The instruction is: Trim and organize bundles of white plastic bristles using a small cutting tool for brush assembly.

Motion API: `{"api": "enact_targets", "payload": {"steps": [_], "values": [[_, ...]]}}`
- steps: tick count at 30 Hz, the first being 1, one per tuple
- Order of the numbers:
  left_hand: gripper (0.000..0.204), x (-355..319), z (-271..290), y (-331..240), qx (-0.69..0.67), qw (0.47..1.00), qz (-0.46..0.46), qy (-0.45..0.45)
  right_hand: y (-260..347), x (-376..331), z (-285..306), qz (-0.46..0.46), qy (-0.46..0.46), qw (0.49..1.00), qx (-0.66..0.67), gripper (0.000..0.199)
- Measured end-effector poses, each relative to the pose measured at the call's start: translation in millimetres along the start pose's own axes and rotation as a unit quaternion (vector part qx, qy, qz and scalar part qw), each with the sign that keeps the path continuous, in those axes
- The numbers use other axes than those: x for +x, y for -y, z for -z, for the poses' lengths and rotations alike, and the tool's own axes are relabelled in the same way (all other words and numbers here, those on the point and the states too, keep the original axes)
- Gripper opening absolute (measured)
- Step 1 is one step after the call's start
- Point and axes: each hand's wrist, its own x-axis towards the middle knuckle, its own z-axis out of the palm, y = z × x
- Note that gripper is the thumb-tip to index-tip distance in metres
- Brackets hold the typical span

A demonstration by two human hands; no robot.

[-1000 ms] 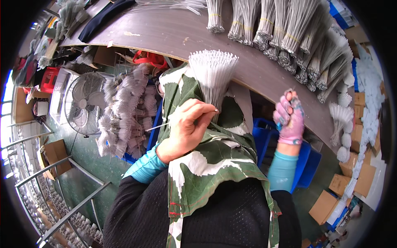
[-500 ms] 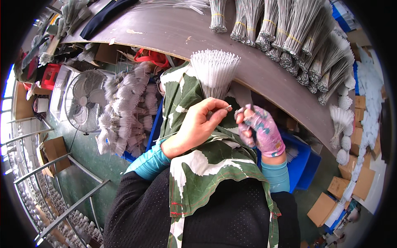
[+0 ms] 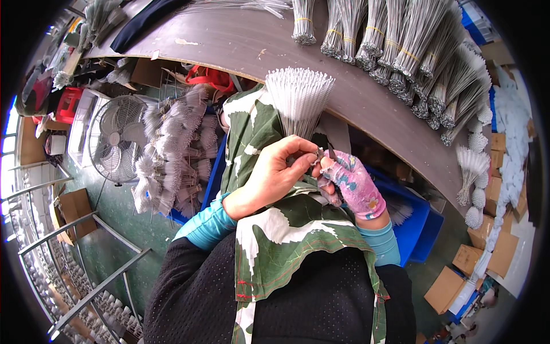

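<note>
A fanned bundle of thin wire brushes with white bristles [image 3: 299, 94] stands upright above my lap, bristle ends away from me. My left hand [image 3: 272, 169] is closed round its wire stems, with thumb and forefinger pinched at the near end. My right hand [image 3: 358, 189], in a pink flowered fingerless glove, meets those fingertips from the right. Its fingers are curled round a small dark pointed piece [image 3: 330, 153], too hidden to name. A green and white patterned apron [image 3: 286, 241] covers my lap beneath both hands.
The brown tabletop [image 3: 240, 46] curves ahead of me, with several banded wire bundles [image 3: 401, 46] at the right. Blue bins [image 3: 415, 221] stand below it. Left are a floor fan [image 3: 117, 140], piled brushes [image 3: 175, 149] and a metal frame [image 3: 103, 284]. Cardboard boxes [image 3: 450, 289] stand at lower right.
My right hand has moved left and slightly up, so its fingertips now meet those of my left hand. The left hand and the brush bundle have hardly moved.
</note>
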Motion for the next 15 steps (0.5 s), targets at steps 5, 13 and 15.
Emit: {"api": "enact_targets", "payload": {"steps": [5, 13, 15], "values": [[0.011, 1.0, -3.7, 3.3, -0.055, 0.998, -0.025, 0.001, -2.7, 0.3, 1.9, -0.004, 0.001, 1.0, 0.013, 0.025], [0.005, 1.1, -1.7, -8.0, 0.115, 0.989, -0.088, -0.027, -2.6, -8.4, -2.3, 0.039, -0.068, 0.993, -0.084, 0.025], [0.006, 2.8, -3.9, -8.7, 0.112, 0.991, -0.071, -0.022, -4.1, -10.8, -2.3, 0.032, -0.081, 0.993, -0.076, 0.024]]}}
